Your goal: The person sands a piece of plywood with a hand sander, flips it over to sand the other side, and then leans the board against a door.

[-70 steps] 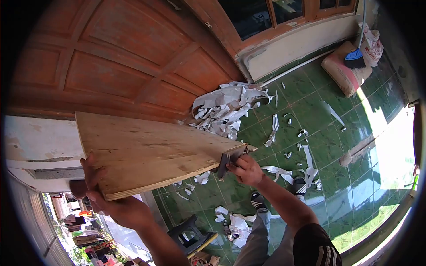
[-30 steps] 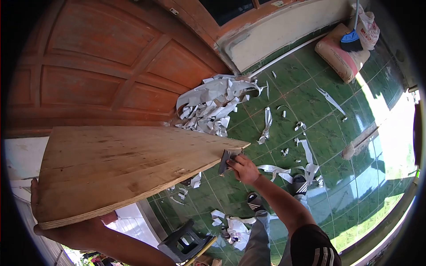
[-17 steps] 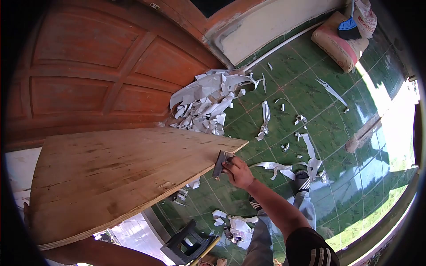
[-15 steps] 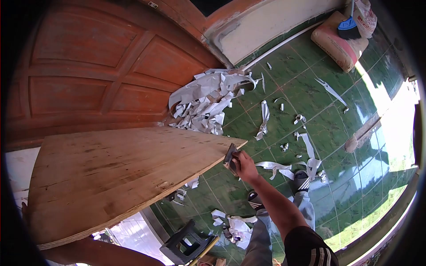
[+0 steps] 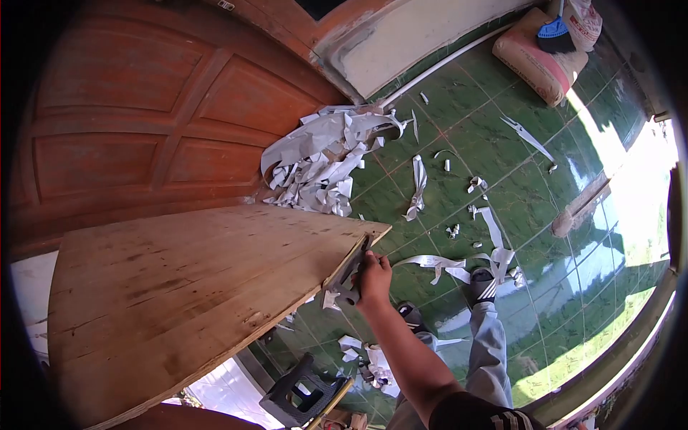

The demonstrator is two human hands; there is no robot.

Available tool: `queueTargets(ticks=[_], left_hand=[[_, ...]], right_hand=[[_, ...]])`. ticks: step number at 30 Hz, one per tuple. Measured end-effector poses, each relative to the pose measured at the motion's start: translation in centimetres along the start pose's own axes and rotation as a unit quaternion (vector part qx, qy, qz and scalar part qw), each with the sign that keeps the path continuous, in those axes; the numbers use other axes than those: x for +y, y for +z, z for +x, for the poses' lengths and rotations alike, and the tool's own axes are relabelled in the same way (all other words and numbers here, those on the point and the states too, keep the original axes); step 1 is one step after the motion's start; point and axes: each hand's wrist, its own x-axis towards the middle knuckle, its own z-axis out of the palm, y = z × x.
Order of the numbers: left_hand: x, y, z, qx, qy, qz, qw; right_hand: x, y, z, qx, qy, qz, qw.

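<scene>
A large plywood board [image 5: 186,287] is held tilted in front of me, its long near edge running diagonally across the view. My right hand [image 5: 373,281] is closed around a dark, narrow tool that looks like a hand plane [image 5: 348,292]. The tool lies lengthwise along the board's edge, close to the far right corner. Part of my left forearm [image 5: 193,418] shows below the board at the bottom. The board hides my left hand.
Torn white sheeting [image 5: 315,183] is heaped by the brown panelled door [image 5: 115,72]. Loose strips [image 5: 418,190] lie over the green tiled floor [image 5: 459,150]. A black plastic stool [image 5: 301,394] stands below the board. A full sack [image 5: 534,61] and a blue broom [image 5: 553,32] are at the upper right.
My right hand and the tool have moved left and nearer along the board's edge. The tool now lies more in line with that edge. My view has shifted slightly.
</scene>
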Motion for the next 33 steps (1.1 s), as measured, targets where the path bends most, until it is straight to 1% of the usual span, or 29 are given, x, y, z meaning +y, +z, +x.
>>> queueTargets(ticks=[2,5,6,7,8,10,11,12,13,14,15,16,18,19,20,22,23,25,27,28,29,30,31,33], left_hand=[[0.1,0.0,0.0,-0.012,0.0,-0.001,1.0],[-0.2,-0.3,0.0,-0.011,-0.005,-0.006,1.0],[-0.3,-0.4,0.1,-0.007,-0.008,-0.014,1.0],[-0.3,-0.3,0.2,-0.012,-0.012,-0.014,1.0],[-0.3,-0.4,0.5,-0.021,-0.009,-0.012,1.0],[-0.2,-0.7,0.6,-0.051,0.012,0.002,0.999],[-0.2,-0.8,0.7,-0.069,0.03,0.01,0.997],[-0.3,-1.2,1.0,-0.088,0.049,0.017,0.995],[-1.7,-2.6,1.4,-0.001,0.001,-0.09,0.996],[-1.4,-2.3,1.3,-0.041,0.021,-0.071,0.996],[-0.8,-1.9,1.1,-0.08,0.042,-0.051,0.995],[-0.6,-1.6,1.1,-0.119,0.063,-0.033,0.99],[-1.8,-3.6,1.9,-0.042,0.038,-0.037,0.998],[-2.1,-4.5,2.3,-0.009,0.02,-0.036,0.999],[-1.7,-4.3,2.3,-0.069,0.045,-0.011,0.997],[-0.9,-3.4,2.0,-0.185,0.097,0.035,0.977],[-1.0,-3.2,1.9,-0.19,0.098,-0.007,0.977],[-1.8,-6.5,3.0,-0.039,0.053,-0.055,0.996],[-0.7,-3.4,1.6,-0.21,0.086,0.013,0.974],[-0.9,-4.4,2.0,-0.131,0.06,-0.013,0.989],[-1.3,-6.4,2.9,-0.051,0.035,-0.037,0.997],[-1.4,-7.0,3.0,-0.007,0.024,-0.046,0.999],[-1.4,-7.7,3.0,0.036,0.014,-0.055,0.998],[-1.7,-7.3,2.8,0.03,0.022,-0.044,0.998]], right_hand=[[1.0,-2.1,6.6,0.019,0.058,-0.009,0.998],[3.7,-4.1,8.8,-0.027,0.144,0.021,0.989],[3.5,-2.8,4.9,0.005,0.099,0.025,0.995],[3.6,-2.1,1.5,0.002,0.075,0.037,0.996],[2.5,-1.6,-2.3,-0.037,0.079,0.051,0.995],[0.9,-0.9,-5.7,-0.039,0.117,0.037,0.992],[1.7,-1.1,-4.1,-0.011,0.107,0.039,0.993],[3.1,-1.4,-0.8,0.017,0.098,0.044,0.994],[4.4,-1.8,3.1,0.044,0.086,0.048,0.994],[4.7,-3.2,7.5,0.033,0.148,0.025,0.988],[6.4,-5.0,12.7,0.012,0.154,0.025,0.988],[6.4,-5.7,15.1,0.037,0.207,0.112,0.971],[4.8,-5.1,12.6,0.035,0.175,0.088,0.98],[4.6,-5.2,10.7,-0.007,0.17,0.058,0.984],[4.4,-5.1,8.4,-0.048,0.166,0.028,0.985],[0.9,-2.7,0.0,-0.024,0.147,0.035,0.988],[0.4,-2.0,-2.0,-0.021,0.155,0.041,0.987],[0.0,-1.3,-4.0,-0.017,0.169,0.053,0.984],[1.0,-1.7,-0.1,0.021,0.142,0.031,0.989],[2.1,-2.2,3.2,0.039,0.127,0.02,0.991],[4.3,-4.5,9.1,0.009,0.153,0.018,0.988],[5.4,-6.3,13.7,-0.023,0.175,0.015,0.984],[5.0,-6.2,13.9,-0.017,0.181,0.002,0.983],[3.9,-5.5,12.8,-0.004,0.194,-0.014,0.981]])
